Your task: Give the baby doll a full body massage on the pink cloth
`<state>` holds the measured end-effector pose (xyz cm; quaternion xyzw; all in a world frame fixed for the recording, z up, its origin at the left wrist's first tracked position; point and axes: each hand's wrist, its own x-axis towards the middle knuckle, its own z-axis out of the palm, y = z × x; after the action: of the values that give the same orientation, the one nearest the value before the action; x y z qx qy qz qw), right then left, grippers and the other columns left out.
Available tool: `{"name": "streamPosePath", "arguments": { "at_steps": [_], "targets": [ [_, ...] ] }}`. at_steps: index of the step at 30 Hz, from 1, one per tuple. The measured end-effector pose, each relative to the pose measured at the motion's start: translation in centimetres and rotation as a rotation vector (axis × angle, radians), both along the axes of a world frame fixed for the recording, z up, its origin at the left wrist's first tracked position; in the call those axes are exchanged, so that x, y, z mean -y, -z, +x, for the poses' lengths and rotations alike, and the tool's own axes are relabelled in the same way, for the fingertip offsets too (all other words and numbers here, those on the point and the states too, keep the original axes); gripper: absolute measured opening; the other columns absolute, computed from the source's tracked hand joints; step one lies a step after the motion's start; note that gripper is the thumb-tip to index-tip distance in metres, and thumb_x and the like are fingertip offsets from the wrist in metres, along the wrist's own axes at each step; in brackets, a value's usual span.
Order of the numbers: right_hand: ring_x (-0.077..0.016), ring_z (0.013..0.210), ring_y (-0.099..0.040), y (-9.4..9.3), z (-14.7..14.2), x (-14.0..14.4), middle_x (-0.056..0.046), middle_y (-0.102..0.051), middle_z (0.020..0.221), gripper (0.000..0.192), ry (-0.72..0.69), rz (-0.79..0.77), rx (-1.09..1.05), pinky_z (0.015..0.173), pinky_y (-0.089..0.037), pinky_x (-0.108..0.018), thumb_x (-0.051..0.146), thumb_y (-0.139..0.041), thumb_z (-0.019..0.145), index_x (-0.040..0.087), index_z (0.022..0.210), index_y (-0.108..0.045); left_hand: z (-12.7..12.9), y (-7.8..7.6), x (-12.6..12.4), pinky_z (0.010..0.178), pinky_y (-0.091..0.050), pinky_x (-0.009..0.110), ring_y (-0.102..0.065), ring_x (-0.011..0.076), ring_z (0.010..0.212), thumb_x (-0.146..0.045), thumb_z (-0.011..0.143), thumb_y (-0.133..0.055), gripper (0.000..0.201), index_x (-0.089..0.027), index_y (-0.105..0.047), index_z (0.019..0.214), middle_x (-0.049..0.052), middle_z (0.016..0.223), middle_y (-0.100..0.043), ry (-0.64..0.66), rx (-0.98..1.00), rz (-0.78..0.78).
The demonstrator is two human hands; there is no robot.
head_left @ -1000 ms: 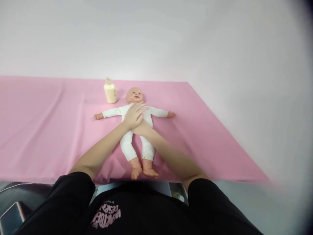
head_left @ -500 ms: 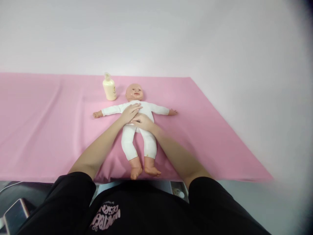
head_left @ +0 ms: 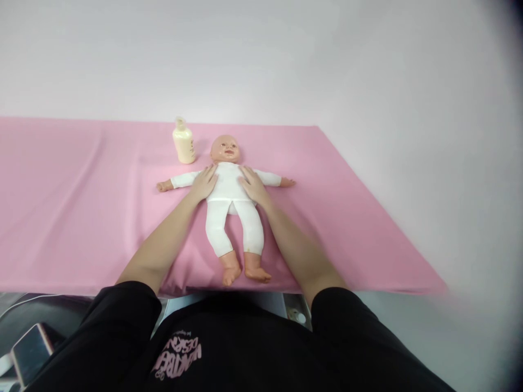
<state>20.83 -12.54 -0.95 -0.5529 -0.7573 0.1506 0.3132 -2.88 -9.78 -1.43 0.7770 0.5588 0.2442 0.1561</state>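
Observation:
A baby doll (head_left: 229, 185) with a white cloth body lies on its back, arms stretched out sideways and feet toward me. My left hand (head_left: 204, 183) rests flat on the doll's chest side and shoulder, at the left in view, with fingers extended. On the opposite side, my right hand (head_left: 252, 185) lies with its fingers stretched over the doll's chest and shoulder. Between the two hands the middle of the white torso shows. Neither hand grips anything. A pale yellow pump bottle (head_left: 184, 144) stands upright to the left of the doll's head.
The doll and bottle are on a pink cloth (head_left: 81, 218) that covers the table, whose near edge runs just below the doll's feet. A white wall (head_left: 261, 60) rises behind. At the lower left, a phone-like device (head_left: 31, 351) lies on a dark surface beside a white cable.
Both hands have moved from the middle of the doll's torso, where they were close together, up and apart to the two sides of its chest. The view has shifted slightly.

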Motion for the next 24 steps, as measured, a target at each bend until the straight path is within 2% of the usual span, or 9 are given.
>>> {"name": "streamPosePath", "arguments": {
  "at_steps": [6,10,12,13,15,17,20,22,24],
  "targets": [
    [-0.0330,0.149,-0.041,0.9,3.8,-1.1,-0.019,-0.054,0.153,0.051,0.214,0.022,0.113,0.128,-0.022,-0.056,0.033,-0.036,0.102,0.008,0.141,-0.058,-0.9,-0.1,0.6,0.126,-0.026,0.054,-0.040,0.0330,0.150,-0.049,0.105,-0.026,0.062,-0.014,-0.051,0.150,0.014,0.157,-0.050,-0.144,-0.083,0.101],
    [-0.0354,0.146,-0.044,-0.1,2.9,-1.1,-0.020,-0.061,0.144,0.047,0.236,-0.016,0.111,0.126,-0.021,-0.062,0.029,-0.033,0.103,0.010,0.135,-0.062,-0.4,0.0,1.1,0.125,-0.026,0.055,-0.043,0.0353,0.147,-0.044,0.105,-0.024,0.063,-0.008,-0.052,0.148,0.017,0.154,-0.053,-0.197,-0.129,0.136],
    [-0.0348,0.146,-0.045,-1.0,0.9,-0.6,-0.020,-0.057,0.149,0.051,0.132,-0.062,0.108,0.125,-0.023,-0.065,0.030,-0.029,0.104,0.012,0.144,-0.055,0.0,-0.1,1.3,0.125,-0.025,0.052,-0.042,0.0344,0.148,-0.040,0.105,-0.025,0.062,-0.007,-0.050,0.150,0.017,0.156,-0.052,-0.224,-0.161,0.128],
    [-0.0347,0.149,-0.042,-1.6,-0.3,-0.1,-0.021,-0.050,0.156,0.054,0.055,-0.084,0.121,0.125,-0.026,-0.063,0.034,-0.031,0.105,0.011,0.152,-0.046,0.2,-0.1,1.5,0.126,-0.025,0.051,-0.042,0.0337,0.148,-0.039,0.105,-0.025,0.061,-0.007,-0.050,0.151,0.017,0.156,-0.051,-0.235,-0.180,0.125],
    [-0.0390,0.159,-0.023,-2.8,-2.6,1.6,-0.021,-0.026,0.169,0.067,-0.039,-0.103,0.211,0.125,-0.021,-0.065,0.042,-0.042,0.103,0.012,0.161,-0.030,0.5,-0.2,1.7,0.126,-0.025,0.048,-0.042,0.0330,0.148,-0.036,0.105,-0.026,0.060,-0.007,-0.048,0.152,0.016,0.156,-0.052,-0.248,-0.220,0.124],
    [-0.0423,0.161,-0.010,-3.9,-4.5,4.2,-0.015,-0.016,0.173,0.064,-0.167,-0.112,0.330,0.125,-0.013,-0.071,0.042,-0.043,0.103,0.019,0.161,-0.033,0.6,-0.3,1.9,0.126,-0.025,0.048,-0.042,0.0331,0.149,-0.034,0.105,-0.026,0.059,-0.007,-0.047,0.152,0.016,0.156,-0.052,-0.244,-0.253,0.131],
    [-0.0364,0.161,-0.016,-5.0,-5.6,8.8,-0.005,-0.030,0.170,0.051,-0.467,-0.060,0.432,0.126,-0.005,-0.072,0.038,-0.041,0.105,0.032,0.156,-0.045,0.4,-0.3,2.0,0.125,-0.026,0.049,-0.044,0.0335,0.147,-0.034,0.105,-0.027,0.058,-0.007,-0.048,0.151,0.017,0.154,-0.053,-0.240,-0.268,0.144],
    [-0.0312,0.159,-0.025,-5.4,-5.4,11.7,-0.003,-0.040,0.166,0.046,-0.652,-0.006,0.447,0.128,-0.001,-0.067,0.037,-0.040,0.107,0.034,0.151,-0.051,0.3,-0.1,1.9,0.124,-0.027,0.051,-0.046,0.0340,0.146,-0.035,0.105,-0.027,0.057,-0.009,-0.050,0.149,0.017,0.153,-0.054,-0.243,-0.250,0.144],
    [-0.0291,0.159,-0.026,-5.5,-5.0,13.6,-0.001,-0.040,0.166,0.044,-0.813,-0.001,0.437,0.130,-0.002,-0.064,0.039,-0.043,0.106,0.036,0.149,-0.054,0.3,0.0,1.8,0.123,-0.029,0.052,-0.047,0.0344,0.145,-0.035,0.105,-0.026,0.056,-0.009,-0.052,0.147,0.018,0.152,-0.055,-0.237,-0.223,0.148]
  ]
}}
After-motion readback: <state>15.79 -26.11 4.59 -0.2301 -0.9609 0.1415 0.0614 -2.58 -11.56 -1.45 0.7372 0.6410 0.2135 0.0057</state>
